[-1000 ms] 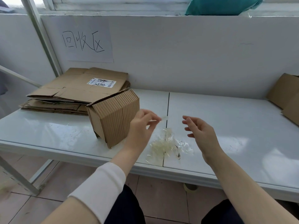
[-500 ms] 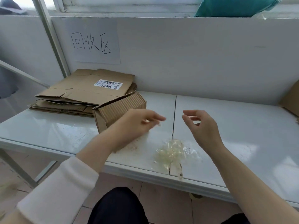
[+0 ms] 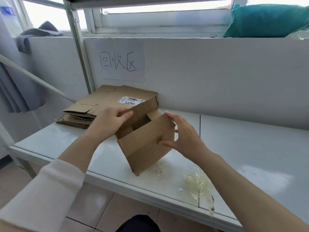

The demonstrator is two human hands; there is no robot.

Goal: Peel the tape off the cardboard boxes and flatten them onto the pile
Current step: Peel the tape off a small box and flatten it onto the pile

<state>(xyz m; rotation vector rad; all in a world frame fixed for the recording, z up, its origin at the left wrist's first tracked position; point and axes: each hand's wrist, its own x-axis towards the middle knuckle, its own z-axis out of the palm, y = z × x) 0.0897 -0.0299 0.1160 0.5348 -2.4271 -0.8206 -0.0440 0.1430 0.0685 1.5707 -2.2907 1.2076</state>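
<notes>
A small ribbed cardboard box (image 3: pixel 147 144) stands tilted on one lower corner on the white table (image 3: pixel 250 148), its top flaps open. My left hand (image 3: pixel 110 121) grips the box's far left flap. My right hand (image 3: pixel 182 136) holds its right side, thumb on the front face and fingers at the upper edge. Behind the box, against the wall, lies the pile of flattened cardboard (image 3: pixel 103 104) with a white shipping label on top. A crumpled wad of clear peeled tape (image 3: pixel 197 183) lies near the table's front edge, to the right of the box.
A paper sign with handwritten characters (image 3: pixel 122 62) hangs on the white back wall. A metal shelf post (image 3: pixel 78 47) rises left of the pile. Cardboard crumbs (image 3: pixel 158 169) lie by the box. A teal bag (image 3: pixel 267 20) rests on the window ledge. Tiled floor lies below the table edge.
Both hands were free above the tape wad; now they grip the small box, which has been lifted onto a corner with its flaps open. The view has shifted right and closer.
</notes>
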